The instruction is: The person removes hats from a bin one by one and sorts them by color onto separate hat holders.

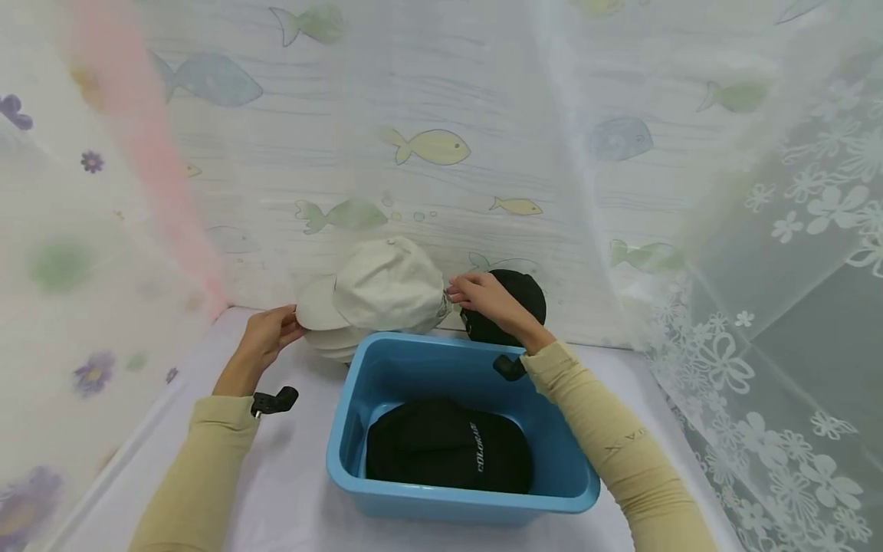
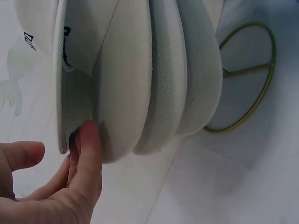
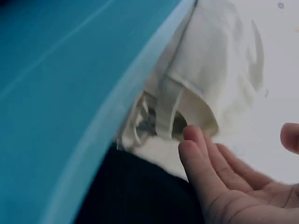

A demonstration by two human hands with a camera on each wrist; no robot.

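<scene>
A stack of off-white baseball caps [image 1: 389,287] stands behind the blue bin, their brims pointing left. My left hand [image 1: 269,331] is at the top cap's brim. In the left wrist view its fingers [image 2: 88,154] reach into the gap under that brim [image 2: 60,93], while the thumb stays apart on the other side. At the back of the caps, my right hand [image 1: 488,297] has its fingertips [image 3: 189,147] right at the strap opening [image 3: 180,123], thumb spread away. Just behind that hand sits a black cap [image 1: 524,295], partly hidden by it.
The blue plastic bin [image 1: 476,502] stands in front of the caps, with a black cap [image 1: 441,448] bearing white lettering inside. A gold wire ring stand [image 2: 268,88] shows beneath the stack. Fish-print curtain [image 1: 441,184] hangs close behind, and sheer flowered fabric [image 1: 766,368] at right.
</scene>
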